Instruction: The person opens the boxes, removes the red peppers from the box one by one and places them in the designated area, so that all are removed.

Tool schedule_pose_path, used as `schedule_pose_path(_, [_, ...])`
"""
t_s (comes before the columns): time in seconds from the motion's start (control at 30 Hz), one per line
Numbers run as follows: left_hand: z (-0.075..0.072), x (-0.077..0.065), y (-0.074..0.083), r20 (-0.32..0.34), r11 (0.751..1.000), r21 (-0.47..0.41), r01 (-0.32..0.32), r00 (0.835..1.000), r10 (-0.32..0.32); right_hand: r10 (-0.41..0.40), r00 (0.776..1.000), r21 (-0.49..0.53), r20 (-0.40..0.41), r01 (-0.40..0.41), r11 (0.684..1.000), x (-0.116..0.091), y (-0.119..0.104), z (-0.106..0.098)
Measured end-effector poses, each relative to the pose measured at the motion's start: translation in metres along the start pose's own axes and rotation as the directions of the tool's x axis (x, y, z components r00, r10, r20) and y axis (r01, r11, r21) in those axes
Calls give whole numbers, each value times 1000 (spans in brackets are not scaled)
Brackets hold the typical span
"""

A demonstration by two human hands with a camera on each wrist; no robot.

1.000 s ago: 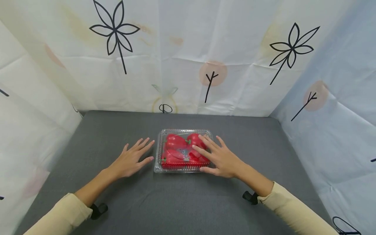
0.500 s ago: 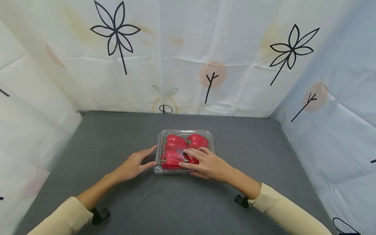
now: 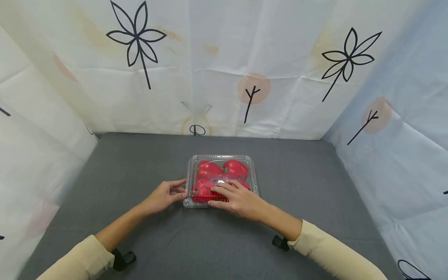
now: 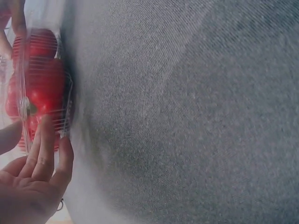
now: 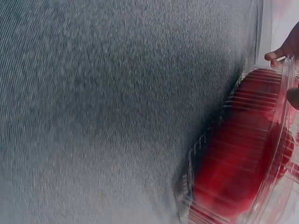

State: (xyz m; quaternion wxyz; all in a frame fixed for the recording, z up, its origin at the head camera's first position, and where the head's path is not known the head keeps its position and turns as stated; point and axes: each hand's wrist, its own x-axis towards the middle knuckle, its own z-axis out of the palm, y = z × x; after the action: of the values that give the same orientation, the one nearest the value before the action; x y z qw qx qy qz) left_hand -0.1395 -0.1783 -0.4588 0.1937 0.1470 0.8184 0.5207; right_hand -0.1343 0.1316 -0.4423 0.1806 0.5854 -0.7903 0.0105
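A clear plastic clamshell box (image 3: 255, 175) with several red bell peppers (image 3: 210, 170) inside lies flat on the grey table, its lid down. At its left edge my left hand (image 3: 164, 196) grips the rim. In the left wrist view the fingers (image 4: 46, 154) bear on the ribbed side wall while the thumb (image 4: 10, 137) is at the lid side. My right hand (image 3: 243, 202) rests over the lid's front right part, fingers loosely bent on top and thumb at the front edge. It covers part of the front peppers. Most of this hand is out of the right wrist view.
The grey cloth-covered table (image 3: 140, 155) surrounds the box. White printed sheets (image 3: 224, 70) hang behind the table and at both sides. A black wrist strap (image 3: 122, 259) sits at each sleeve.
My left hand has come right, from beside the box to its left rim, and its fingers have drawn together. The right hand has slid left and towards me across the lid.
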Motion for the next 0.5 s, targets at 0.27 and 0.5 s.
schedule_pose_path(0.27, [-2, -4, -3, 94, 972, -223, 74, 994, -55, 2, 1000, -44, -10, -3, 999, 7, -7, 4])
schedule_pose_path(0.5, [-2, -9, -3, 141, 924, -345, 167, 982, -124, 56, 998, 4, -12, -56, 998, 17, -13, 7])
